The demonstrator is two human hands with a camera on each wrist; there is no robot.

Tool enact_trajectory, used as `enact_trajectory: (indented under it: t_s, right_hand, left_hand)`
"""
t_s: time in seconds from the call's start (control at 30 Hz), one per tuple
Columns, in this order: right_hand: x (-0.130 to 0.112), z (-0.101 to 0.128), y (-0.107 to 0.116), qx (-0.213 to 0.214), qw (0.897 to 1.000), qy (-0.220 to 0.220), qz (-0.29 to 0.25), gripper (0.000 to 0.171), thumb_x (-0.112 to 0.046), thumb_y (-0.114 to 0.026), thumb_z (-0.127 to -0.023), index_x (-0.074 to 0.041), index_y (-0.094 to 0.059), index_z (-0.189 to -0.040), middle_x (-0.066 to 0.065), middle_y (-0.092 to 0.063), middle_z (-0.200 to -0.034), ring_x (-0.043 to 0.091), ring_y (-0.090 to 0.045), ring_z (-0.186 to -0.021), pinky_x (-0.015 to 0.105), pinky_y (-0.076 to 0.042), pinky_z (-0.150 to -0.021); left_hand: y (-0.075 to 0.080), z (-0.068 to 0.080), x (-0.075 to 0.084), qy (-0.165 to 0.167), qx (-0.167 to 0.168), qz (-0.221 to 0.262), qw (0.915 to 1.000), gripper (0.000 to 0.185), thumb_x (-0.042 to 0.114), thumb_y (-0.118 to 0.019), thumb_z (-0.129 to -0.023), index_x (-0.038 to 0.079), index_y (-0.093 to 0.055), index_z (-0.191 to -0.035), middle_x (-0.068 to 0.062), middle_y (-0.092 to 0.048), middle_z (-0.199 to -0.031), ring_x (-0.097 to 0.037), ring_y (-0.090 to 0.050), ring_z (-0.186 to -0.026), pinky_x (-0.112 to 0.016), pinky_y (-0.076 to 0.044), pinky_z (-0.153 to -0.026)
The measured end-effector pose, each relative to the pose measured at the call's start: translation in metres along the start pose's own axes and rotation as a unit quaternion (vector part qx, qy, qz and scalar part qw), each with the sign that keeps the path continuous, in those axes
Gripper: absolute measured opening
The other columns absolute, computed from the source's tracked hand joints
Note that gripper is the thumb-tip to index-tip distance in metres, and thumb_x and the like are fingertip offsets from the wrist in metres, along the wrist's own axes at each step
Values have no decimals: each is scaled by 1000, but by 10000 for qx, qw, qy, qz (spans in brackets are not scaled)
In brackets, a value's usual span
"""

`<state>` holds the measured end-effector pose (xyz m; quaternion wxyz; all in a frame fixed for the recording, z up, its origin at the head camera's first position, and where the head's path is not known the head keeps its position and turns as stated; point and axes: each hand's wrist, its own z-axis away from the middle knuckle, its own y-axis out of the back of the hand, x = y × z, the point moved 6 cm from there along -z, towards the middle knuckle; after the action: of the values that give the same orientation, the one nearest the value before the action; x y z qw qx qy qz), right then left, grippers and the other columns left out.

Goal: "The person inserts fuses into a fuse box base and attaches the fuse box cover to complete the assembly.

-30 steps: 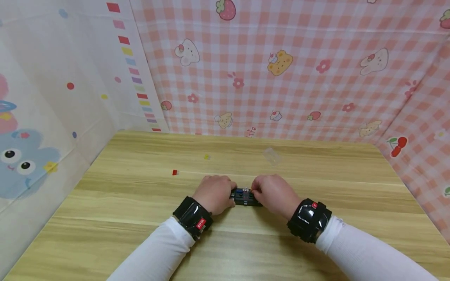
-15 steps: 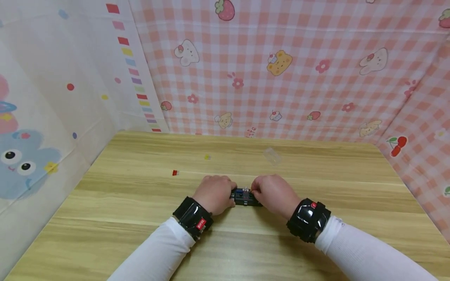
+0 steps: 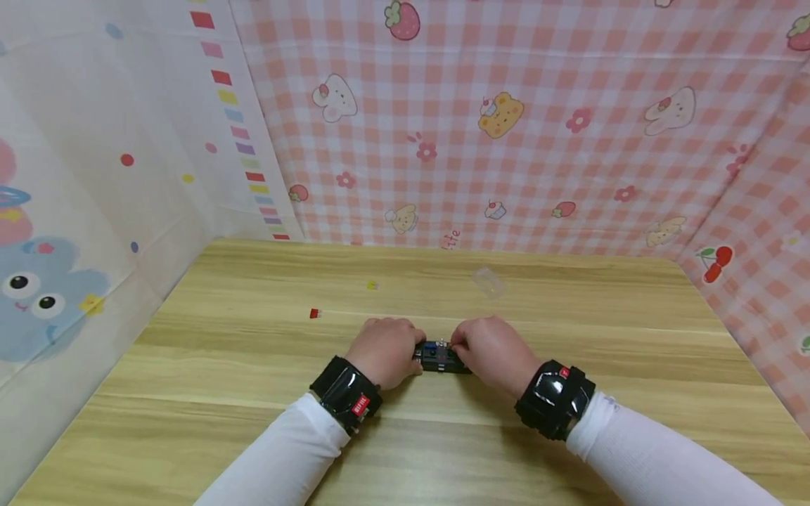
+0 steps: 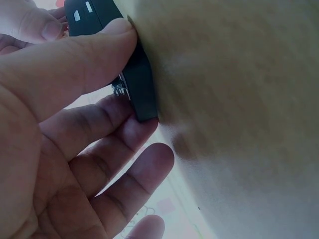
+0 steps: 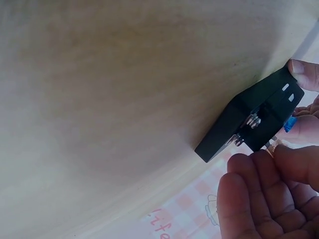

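Observation:
A small black block (image 3: 439, 358) with blue parts on top lies on the wooden table (image 3: 253, 365), between both hands. My left hand (image 3: 386, 348) grips its left end: the thumb (image 4: 75, 64) lies along one side of the block (image 4: 139, 92) and the fingers curl against the other. My right hand (image 3: 490, 348) is at its right end with curled fingers (image 5: 264, 189). There it pinches a small blue piece (image 5: 289, 123) on the block (image 5: 249, 119). The left hand's thumb tip (image 5: 305, 73) shows at the block's far end.
A tiny red piece (image 3: 314, 313), a tiny yellow piece (image 3: 372, 284) and a clear plastic piece (image 3: 489, 281) lie farther back on the table. Patterned cloth walls (image 3: 506, 140) close in the back and both sides.

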<state>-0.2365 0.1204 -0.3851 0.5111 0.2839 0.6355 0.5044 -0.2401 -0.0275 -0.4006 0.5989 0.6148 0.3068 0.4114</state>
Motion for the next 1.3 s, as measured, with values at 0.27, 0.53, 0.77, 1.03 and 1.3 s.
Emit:
enact_trajectory:
  t_s: [0.27, 0.53, 0.77, 1.03, 1.3]
  right_hand:
    - [-2, 0, 1, -26, 9999, 89, 47, 8, -11, -75, -97, -13, -82, -97, -3, -75, -88, 10, -60, -75, 30, -56, -74]
    - [-1, -1, 2, -3, 9999, 104, 99, 8, -10, -74, -96, -12, -81, -95, -4, -74, -84, 10, -59, -71, 28, -53, -69]
    - [-1, -1, 0, 63, 9993, 149, 325, 9, -9, -73, -95, -13, -79, -90, -5, -71, -79, 10, -56, -67, 27, -49, -64]
    - [-2, 0, -1, 82, 9991, 221, 346, 8, -10, -74, -95, -13, -79, -90, -5, -72, -79, 10, -56, -67, 28, -50, -65]
    - [-2, 0, -1, 123, 9990, 261, 327, 8, -10, -75, -95, -13, -80, -89, -4, -74, -82, 9, -57, -69, 29, -52, -67]
  left_hand:
    - [0, 0, 0, -12, 25, -9, 10000, 39, 38, -87, -87, 19, -77, -120, 1, -76, -115, -21, -70, -105, -46, -49, -98]
    - [0, 0, 1, -40, 17, -41, 10000, 40, 38, -87, -87, 19, -77, -120, 2, -76, -115, -20, -70, -104, -46, -50, -97]
    - [0, 0, 1, -30, 5, -35, 10000, 39, 38, -86, -87, 18, -77, -120, 1, -76, -116, -21, -70, -105, -46, -50, -97]
    - [0, 0, 1, -22, -25, -34, 10000, 40, 38, -86, -87, 19, -77, -120, 1, -76, -117, -22, -70, -106, -47, -50, -98]
    - [1, 1, 1, -62, 86, -90, 9999, 37, 38, -87, -86, 19, -78, -116, 1, -77, -115, -22, -71, -105, -47, -51, -97]
